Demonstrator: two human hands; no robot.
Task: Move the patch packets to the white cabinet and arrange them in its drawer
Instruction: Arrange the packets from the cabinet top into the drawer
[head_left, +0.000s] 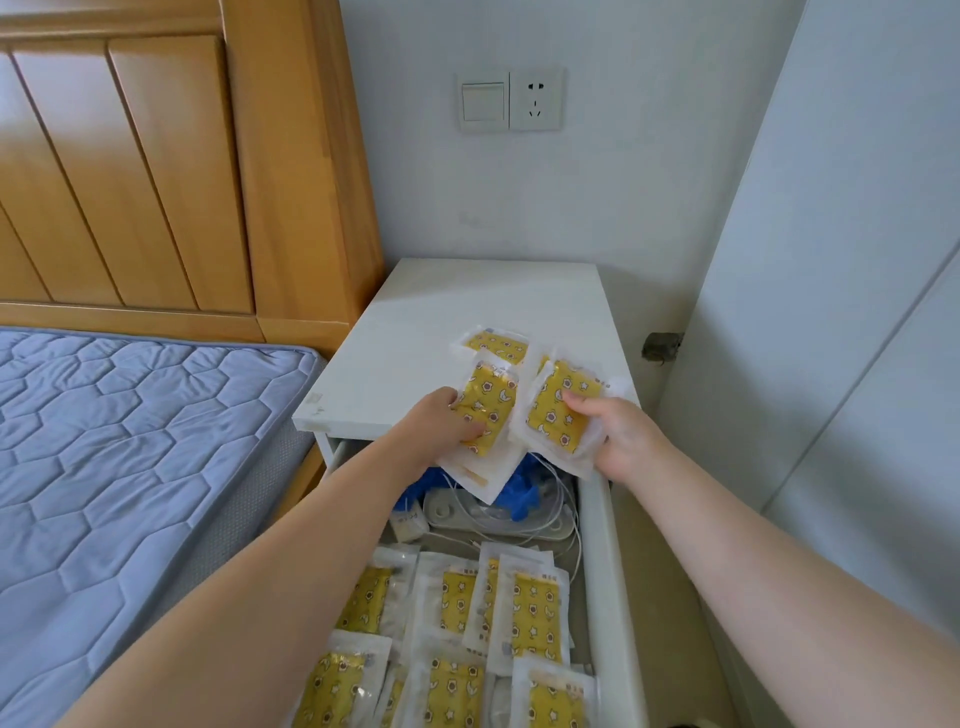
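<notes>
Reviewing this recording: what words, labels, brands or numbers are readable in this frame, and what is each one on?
No text is legible.
On the drawer packets: small dark print near the top edge, too blurred to read.
On the held packets in the left hand and right hand: print too small to read.
On the small white box: dark marks, unreadable.
On the wall socket: none.

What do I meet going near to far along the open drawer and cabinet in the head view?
Packets laid in the drawer → white device with cables → held packets → loose packet on the cabinet top → wall socket.
</notes>
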